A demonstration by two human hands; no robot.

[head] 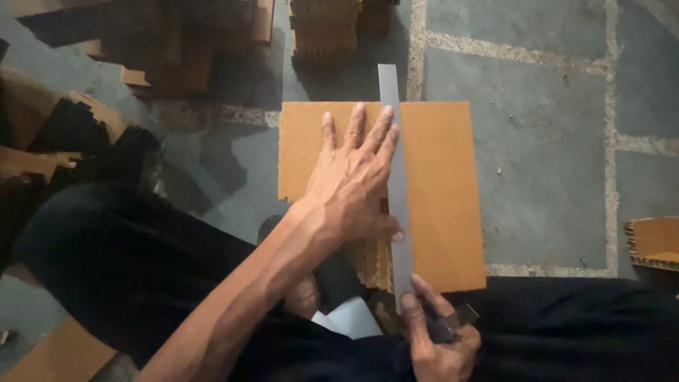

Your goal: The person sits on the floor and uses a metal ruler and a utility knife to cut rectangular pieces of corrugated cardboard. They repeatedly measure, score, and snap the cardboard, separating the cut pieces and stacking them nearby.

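Left hand (353,177) is flat, fingers spread, palm down on the cardboard (438,184) in the middle of the frame, with its thumb side pushed against a long grey ruler (396,191). That forearm comes in diagonally from the lower left, sinews showing. So it's pressing, not gripping anything.

Right hand (438,339) sits at the bottom centre, curled tight around a small dark cutter (453,324), forefinger stretched up onto the ruler's near end.

The ruler is a thin, smooth, straight strip running top to bottom across the sheet and sticking out past its far edge. The cardboard is a matte tan rectangle, its left edge a bit ragged, lying on a grey stone floor (544,141) with pale joints. More corrugated stacks (325,28) sit at the upper middle and upper left, fluted edges visible, and another piece (654,244) at the right edge.
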